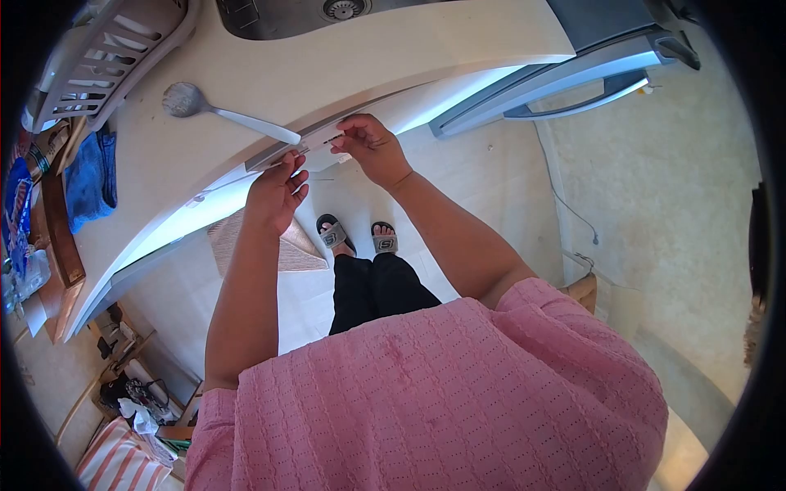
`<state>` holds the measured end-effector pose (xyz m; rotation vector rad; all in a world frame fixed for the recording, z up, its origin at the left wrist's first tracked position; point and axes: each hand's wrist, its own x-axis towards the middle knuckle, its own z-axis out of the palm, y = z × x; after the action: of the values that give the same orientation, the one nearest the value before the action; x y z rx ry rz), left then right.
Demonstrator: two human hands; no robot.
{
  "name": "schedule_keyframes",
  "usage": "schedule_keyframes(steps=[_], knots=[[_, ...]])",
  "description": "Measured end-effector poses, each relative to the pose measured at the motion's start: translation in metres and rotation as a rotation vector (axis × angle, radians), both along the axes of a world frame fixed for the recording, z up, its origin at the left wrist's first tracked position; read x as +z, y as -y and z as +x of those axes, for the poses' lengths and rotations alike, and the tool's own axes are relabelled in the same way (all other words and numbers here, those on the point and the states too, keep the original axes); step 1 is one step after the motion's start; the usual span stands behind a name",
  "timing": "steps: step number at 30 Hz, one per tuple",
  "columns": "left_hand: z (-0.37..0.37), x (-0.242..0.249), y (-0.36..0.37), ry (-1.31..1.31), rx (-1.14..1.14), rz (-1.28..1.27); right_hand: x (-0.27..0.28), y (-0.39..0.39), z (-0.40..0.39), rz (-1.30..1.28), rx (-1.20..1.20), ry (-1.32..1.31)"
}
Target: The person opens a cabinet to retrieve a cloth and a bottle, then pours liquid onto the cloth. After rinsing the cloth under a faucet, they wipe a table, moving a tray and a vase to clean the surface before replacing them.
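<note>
- Pink knit top (442, 393) fills the near foreground; black trousers and sandalled feet (358, 235) show below it on the pale floor (671, 188).
- Both forearms reach forward to the front edge of the curved light surface (270, 78).
- Left hand (277, 192): fingers curled up under the edge, fingertips touching the left end of a thin pale strip (315, 141) that lies along the edge. Grip looks pinched lightly on it; the thumb is partly hidden.
- Right hand (372, 147): fingers bunched, thumb and forefinger pressed together on the right end of the same strip.
- Strip position: at the near rim of the surface, between the two hands, just in front of the handle of a grey spoon (217, 112).
- Spoon lies flat on the surface, bowl to the left, handle tip close to the strip; touching or not, cannot tell.
- Far: sink basin (344, 12) centre, dish rack (106, 49) far left, blue cloth (90, 180) on a wooden board at left.
- Right: an open appliance door (573, 74) jutting out.
- Judgement on technique: keep both pinches level so the strip stays straight along the edge; move the ends together and keep clear of the spoon handle.
</note>
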<state>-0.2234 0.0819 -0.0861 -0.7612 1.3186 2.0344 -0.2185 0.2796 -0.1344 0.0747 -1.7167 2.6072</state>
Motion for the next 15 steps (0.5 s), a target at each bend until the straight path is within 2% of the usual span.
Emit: schedule_keyframes(steps=[4, 15], knots=[[-0.0001, 0.0004, 0.0000, -0.007, 0.002, 0.005, 0.0000, -0.0054, -0.0004, 0.063, 0.056, 0.005], [0.0004, -0.0006, -0.0004, -0.012, 0.002, -0.002, -0.0014, 0.0001, -0.0002, -0.037, 0.004, -0.023]])
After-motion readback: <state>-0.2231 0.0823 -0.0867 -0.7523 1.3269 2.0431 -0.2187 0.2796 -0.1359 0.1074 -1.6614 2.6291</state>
